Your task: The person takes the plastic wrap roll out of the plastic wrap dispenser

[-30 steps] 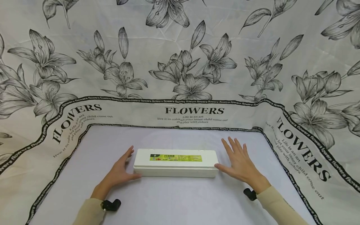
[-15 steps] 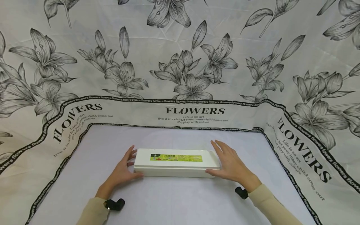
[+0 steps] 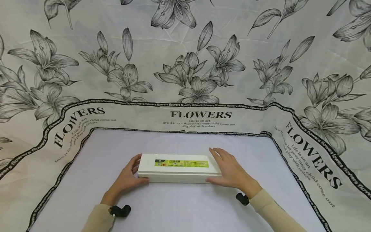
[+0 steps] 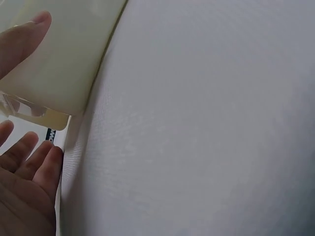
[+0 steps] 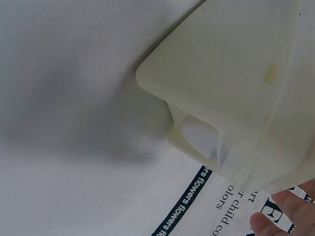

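Note:
A long white cling film box [image 3: 179, 170] with a yellow-green label [image 3: 181, 163] on its lid lies on the white cloth. At its left end is my left hand [image 3: 129, 175], thumb along the front face and relaxed fingers round the corner. The left wrist view shows those fingers [image 4: 37, 164] spread just past the end of the box [image 4: 64, 64]. My right hand [image 3: 232, 170] reaches over the right end, its thumb low at the front and fingers extended over the far corner. In the right wrist view an oval opening [image 5: 199, 135] shows in the box's end.
White cloth [image 3: 179, 206] covers the work surface. Behind and at both sides rises a floral fabric backdrop [image 3: 139, 119] with black-edged borders. A black wrist camera [image 3: 121, 211] is worn on the left wrist, and another camera [image 3: 242, 198] on the right.
My right hand has moved left from beside the box to over its right end, its fingers drawing closer together. The left hand has edged in against the left end. The box stays put.

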A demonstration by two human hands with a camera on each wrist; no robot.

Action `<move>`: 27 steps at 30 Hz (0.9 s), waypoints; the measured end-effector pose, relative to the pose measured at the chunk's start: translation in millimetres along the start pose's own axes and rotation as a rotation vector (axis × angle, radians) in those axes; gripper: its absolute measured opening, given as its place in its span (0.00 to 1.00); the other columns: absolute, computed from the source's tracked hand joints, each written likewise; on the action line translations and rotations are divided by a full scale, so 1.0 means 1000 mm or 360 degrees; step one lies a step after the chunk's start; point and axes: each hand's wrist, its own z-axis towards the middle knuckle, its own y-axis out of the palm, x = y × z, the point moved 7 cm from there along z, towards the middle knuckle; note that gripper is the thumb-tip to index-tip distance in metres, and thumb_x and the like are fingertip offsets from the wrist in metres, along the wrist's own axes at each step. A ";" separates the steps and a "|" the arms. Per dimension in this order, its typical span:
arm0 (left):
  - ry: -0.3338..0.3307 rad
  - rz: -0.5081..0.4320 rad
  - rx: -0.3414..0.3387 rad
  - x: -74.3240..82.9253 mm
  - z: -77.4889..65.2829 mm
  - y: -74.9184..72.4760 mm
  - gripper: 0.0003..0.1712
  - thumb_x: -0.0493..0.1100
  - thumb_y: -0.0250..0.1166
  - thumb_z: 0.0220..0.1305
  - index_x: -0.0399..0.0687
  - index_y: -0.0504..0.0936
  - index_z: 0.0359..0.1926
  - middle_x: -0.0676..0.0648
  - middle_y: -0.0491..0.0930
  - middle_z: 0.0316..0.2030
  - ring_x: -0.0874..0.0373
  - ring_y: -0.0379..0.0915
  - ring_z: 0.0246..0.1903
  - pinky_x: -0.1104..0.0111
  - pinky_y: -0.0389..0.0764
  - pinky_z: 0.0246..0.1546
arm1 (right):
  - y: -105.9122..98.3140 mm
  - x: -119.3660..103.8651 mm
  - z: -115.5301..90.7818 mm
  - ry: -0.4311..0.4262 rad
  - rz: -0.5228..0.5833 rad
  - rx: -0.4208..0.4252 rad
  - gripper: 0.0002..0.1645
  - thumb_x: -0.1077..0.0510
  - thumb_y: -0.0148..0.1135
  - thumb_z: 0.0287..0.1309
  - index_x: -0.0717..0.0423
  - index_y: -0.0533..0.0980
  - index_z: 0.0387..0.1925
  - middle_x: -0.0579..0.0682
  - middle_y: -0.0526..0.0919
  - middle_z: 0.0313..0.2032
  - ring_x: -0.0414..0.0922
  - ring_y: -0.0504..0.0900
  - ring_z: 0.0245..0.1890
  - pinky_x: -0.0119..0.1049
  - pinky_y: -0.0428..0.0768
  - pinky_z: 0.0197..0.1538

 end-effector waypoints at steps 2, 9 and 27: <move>0.0010 -0.0041 -0.0003 0.000 0.000 0.000 0.65 0.57 0.82 0.36 0.51 0.54 0.72 0.41 0.62 0.69 0.43 0.62 0.68 0.56 0.68 0.65 | 0.003 0.000 0.001 0.0008 0.0000 -0.0027 0.68 0.19 0.60 0.41 0.51 0.51 0.75 0.55 0.63 0.68 0.54 0.62 0.68 0.57 0.66 0.65; 0.0021 -0.0090 -0.0001 -0.001 0.002 0.001 0.64 0.54 0.82 0.37 0.48 0.54 0.72 0.42 0.63 0.69 0.46 0.61 0.68 0.58 0.65 0.66 | 0.010 -0.003 0.003 0.0019 0.0015 -0.0052 0.69 0.19 0.60 0.40 0.51 0.51 0.75 0.54 0.63 0.68 0.52 0.62 0.69 0.55 0.65 0.66; -0.0001 -0.0112 0.0006 -0.003 0.001 0.007 0.65 0.53 0.82 0.37 0.45 0.54 0.72 0.41 0.64 0.68 0.47 0.62 0.68 0.84 0.62 0.61 | 0.019 -0.005 0.005 0.0045 0.0024 -0.0074 0.69 0.17 0.59 0.39 0.49 0.52 0.74 0.52 0.65 0.65 0.51 0.64 0.67 0.54 0.65 0.67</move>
